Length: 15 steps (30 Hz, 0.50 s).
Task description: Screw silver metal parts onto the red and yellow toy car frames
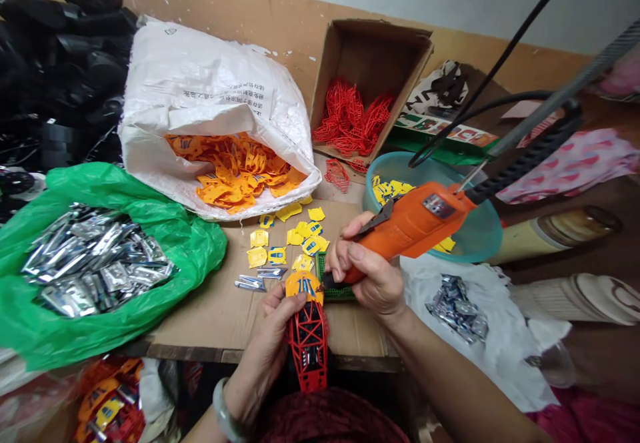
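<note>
My left hand (273, 326) is closed around a toy car (309, 343) with a red lattice frame over a black body and an orange hood panel at its far end. In my right hand (376, 276) is an orange electric screwdriver (400, 229), tilted, its tip pointing left close beside the hood. Whether the tip touches the car I cannot tell. Partly hidden behind the screwdriver is a small green basket (343, 293). Loose yellow panels (257, 256) and a few silver strips (250, 283) lie on the cardboard just beyond my left hand.
Left stands a green bag (200, 243) of silver parts; behind it, a white sack (210, 83) holds orange panels. A cardboard box (370, 43) contains red frames. To the right are a teal basin (485, 229), a white plastic bag (505, 356) and two bottles. The screwdriver's cable (525, 156) runs up right.
</note>
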Tool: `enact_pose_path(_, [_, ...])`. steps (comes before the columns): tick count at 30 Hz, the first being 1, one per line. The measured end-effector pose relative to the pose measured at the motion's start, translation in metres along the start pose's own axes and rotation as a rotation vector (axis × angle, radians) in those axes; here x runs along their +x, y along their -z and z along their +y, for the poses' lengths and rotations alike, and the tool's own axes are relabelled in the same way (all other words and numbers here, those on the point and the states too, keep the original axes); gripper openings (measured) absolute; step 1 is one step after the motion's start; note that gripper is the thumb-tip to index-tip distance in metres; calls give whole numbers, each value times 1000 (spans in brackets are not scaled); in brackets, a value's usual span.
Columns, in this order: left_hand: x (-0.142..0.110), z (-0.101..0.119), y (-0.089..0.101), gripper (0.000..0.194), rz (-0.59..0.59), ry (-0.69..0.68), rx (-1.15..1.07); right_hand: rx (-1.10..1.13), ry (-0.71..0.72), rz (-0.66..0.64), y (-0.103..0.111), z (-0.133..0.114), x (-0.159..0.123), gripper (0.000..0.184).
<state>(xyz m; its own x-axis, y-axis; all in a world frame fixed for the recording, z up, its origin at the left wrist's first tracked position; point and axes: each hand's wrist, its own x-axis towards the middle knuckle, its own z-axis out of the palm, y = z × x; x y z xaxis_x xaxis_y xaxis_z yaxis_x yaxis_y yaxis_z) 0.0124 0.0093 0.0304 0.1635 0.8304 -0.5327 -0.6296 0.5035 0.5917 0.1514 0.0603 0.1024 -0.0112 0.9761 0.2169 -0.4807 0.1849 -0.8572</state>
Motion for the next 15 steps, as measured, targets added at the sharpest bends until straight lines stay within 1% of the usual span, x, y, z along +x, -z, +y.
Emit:
enact_pose_path(4, [-1, -1, 1, 43, 1, -15, 36, 7, -2, 32, -3, -8, 2, 24])
enact_pose_path(6, [-2, 0, 3, 44, 6, -48, 93, 14, -3, 47, -5, -13, 4, 23])
enact_pose_path(9, [-2, 3, 8, 41, -2, -140, 268, 25, -1, 46, -6, -20, 7, 22])
enact_pose_path(12, [1, 6, 12, 36, -3, -245, 528, 19, 0, 48, -7, -22, 9, 24])
enact_pose_path(14, [2, 6, 12, 39, 51, -300, 628, 8, -4, 58, -7, -21, 10, 24])
enact_pose_path(15, [2, 7, 12, 45, 84, -315, 625, 5, -7, 62, -7, -21, 10, 24])
